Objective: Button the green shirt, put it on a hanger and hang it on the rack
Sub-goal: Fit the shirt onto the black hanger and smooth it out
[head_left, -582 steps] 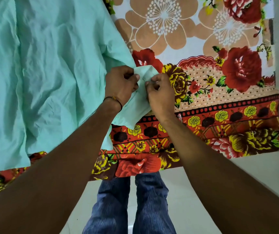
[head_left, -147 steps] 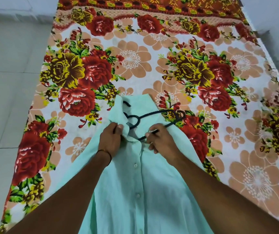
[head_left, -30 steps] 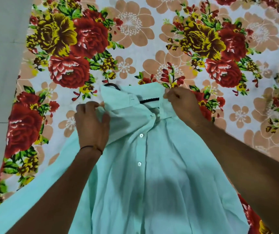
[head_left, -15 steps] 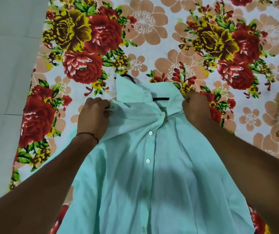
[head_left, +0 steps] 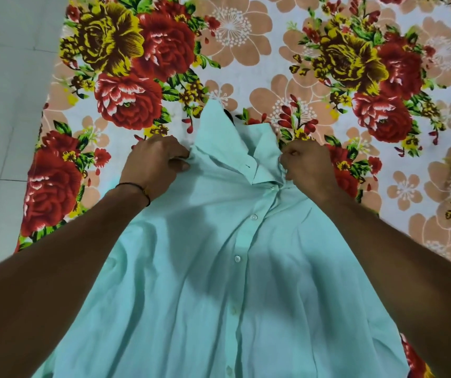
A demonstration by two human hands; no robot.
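On the floral sheet [head_left: 246, 50], the green shirt [head_left: 219, 282] lies front side up, with its collar [head_left: 235, 143] at the far end from the person and its buttons [head_left: 253, 216] fastened along the placket. The left hand [head_left: 156, 165] pinches the shoulder fabric just left of the collar. The right hand [head_left: 310, 170] is clenched on the fabric just right of it. A dark part of the hanger [head_left: 228, 115] shows behind the raised collar edge. The tiled floor [head_left: 6, 105] borders the sheet on the left.

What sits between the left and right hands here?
In the head view, the collar of the green shirt lies between the left hand and right hand.
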